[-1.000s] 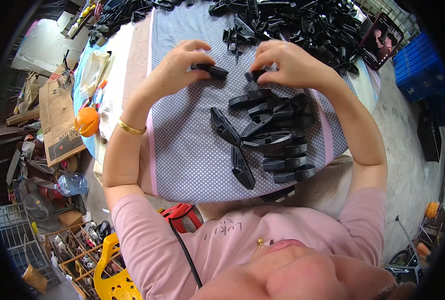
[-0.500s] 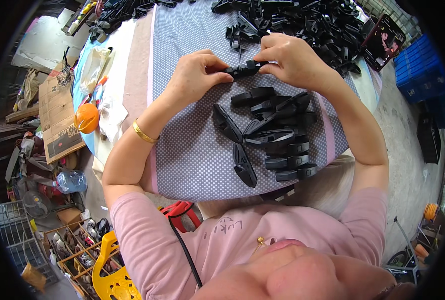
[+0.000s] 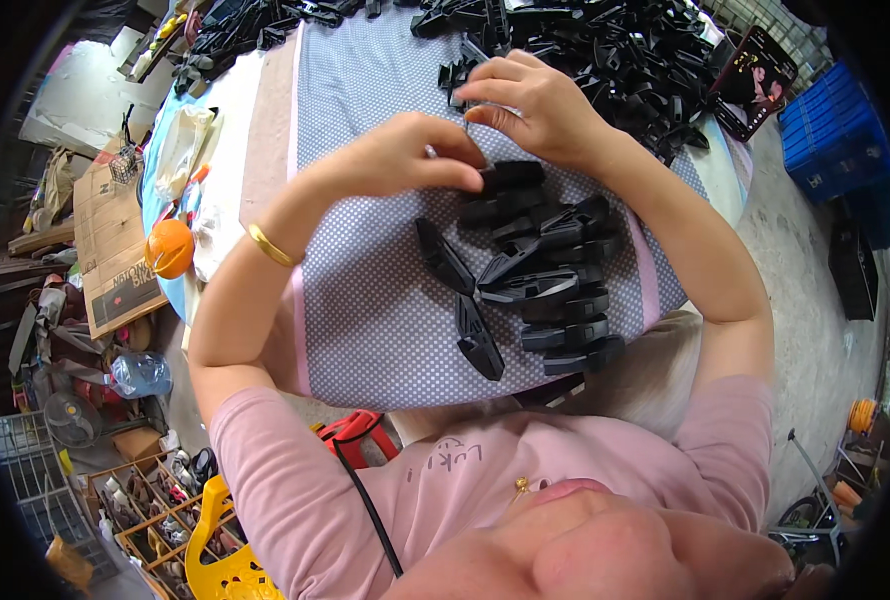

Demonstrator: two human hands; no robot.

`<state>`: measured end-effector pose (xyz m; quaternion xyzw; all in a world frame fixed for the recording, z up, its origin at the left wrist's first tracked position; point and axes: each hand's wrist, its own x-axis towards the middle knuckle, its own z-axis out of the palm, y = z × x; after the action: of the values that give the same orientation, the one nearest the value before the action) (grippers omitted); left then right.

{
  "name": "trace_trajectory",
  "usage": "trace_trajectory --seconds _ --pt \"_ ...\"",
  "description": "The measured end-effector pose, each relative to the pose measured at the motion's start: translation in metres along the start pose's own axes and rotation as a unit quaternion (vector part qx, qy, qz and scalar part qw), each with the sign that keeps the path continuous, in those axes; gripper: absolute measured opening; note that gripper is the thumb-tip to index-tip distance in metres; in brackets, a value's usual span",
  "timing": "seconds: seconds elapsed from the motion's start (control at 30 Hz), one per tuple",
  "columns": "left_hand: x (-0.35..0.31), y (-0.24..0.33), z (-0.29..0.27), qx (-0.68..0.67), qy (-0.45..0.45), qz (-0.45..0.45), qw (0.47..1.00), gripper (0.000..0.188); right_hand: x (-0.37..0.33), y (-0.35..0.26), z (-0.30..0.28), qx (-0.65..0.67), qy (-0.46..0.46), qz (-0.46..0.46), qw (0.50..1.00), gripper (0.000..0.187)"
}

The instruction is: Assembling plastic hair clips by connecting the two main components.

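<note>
My left hand (image 3: pixel 427 155) is closed at the left end of a black plastic piece (image 3: pixel 517 176), thumb and fingertips against it. The piece is slightly blurred and lies at the far end of a small group of similar black plastic pieces (image 3: pixel 563 287). Two more of these pieces lie end to end at the group's left, one of them slanting toward me (image 3: pixel 478 340). Beyond, my right hand (image 3: pixel 535 108) hovers at the near edge of a large heap of black pieces (image 3: pixel 610 75), fingers curved and apart from the thumb. No piece shows clearly in it.
A dotted grey cloth (image 3: pixel 365 320) covers the table. At the far right a phone (image 3: pixel 755 85) stands propped beside the heap, with a blue crate (image 3: pixel 835 130) beyond. On the left are an orange round object (image 3: pixel 170 249), plastic bags and a cardboard sheet (image 3: pixel 115 250).
Both hands held the black piece together before. My left hand has brought it nearer to the small group, while my right hand has let go and moved toward the heap.
</note>
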<state>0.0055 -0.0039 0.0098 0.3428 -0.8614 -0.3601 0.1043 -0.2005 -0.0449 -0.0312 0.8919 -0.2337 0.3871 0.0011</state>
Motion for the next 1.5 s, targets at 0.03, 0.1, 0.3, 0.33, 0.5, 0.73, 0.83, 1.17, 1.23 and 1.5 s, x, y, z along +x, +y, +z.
trace_trajectory --seconds 0.03,0.1,0.3,0.33,0.5,0.73,0.83,1.17,1.23,1.5 --pt "0.005 -0.003 -0.017 0.022 -0.038 -0.035 0.998 0.025 0.0 0.001 0.002 -0.063 -0.022 0.001 0.998 0.033" --pt "0.02 -0.034 -0.04 0.093 0.067 -0.081 0.99 0.025 0.003 0.001 0.014 -0.117 -0.038 -0.014 0.992 0.034" --pt "0.091 -0.124 -0.072 0.333 0.409 -0.012 0.85 0.035 0.007 -0.002 0.013 -0.177 -0.135 -0.008 0.975 0.034" --pt "0.099 -0.125 -0.073 0.32 0.378 -0.061 0.867 0.038 0.006 -0.001 0.01 -0.18 -0.134 -0.008 0.974 0.034" --pt "0.111 -0.124 -0.057 0.343 0.361 -0.073 0.864 0.033 -0.001 0.006 -0.001 -0.215 -0.079 -0.001 0.973 0.024" --pt "0.05 -0.071 -0.03 0.322 0.281 -0.091 0.9 0.026 -0.005 0.01 -0.017 -0.128 -0.029 0.022 0.991 0.015" --pt "0.022 -0.061 -0.013 0.342 0.363 0.002 0.867 0.024 -0.004 0.0 -0.012 0.021 -0.014 0.072 0.997 0.016" --pt "0.001 -0.03 0.007 0.373 0.303 0.037 0.876 0.019 -0.009 -0.001 -0.006 0.093 -0.099 0.113 0.984 0.019" --pt "-0.002 -0.027 0.002 0.239 0.275 -0.007 0.931 0.022 -0.008 -0.006 -0.013 0.1 -0.134 0.079 0.983 0.021" --pt "-0.002 -0.018 0.01 0.226 0.335 -0.032 0.914 0.027 -0.009 -0.009 -0.018 -0.058 -0.144 0.131 0.979 0.022"
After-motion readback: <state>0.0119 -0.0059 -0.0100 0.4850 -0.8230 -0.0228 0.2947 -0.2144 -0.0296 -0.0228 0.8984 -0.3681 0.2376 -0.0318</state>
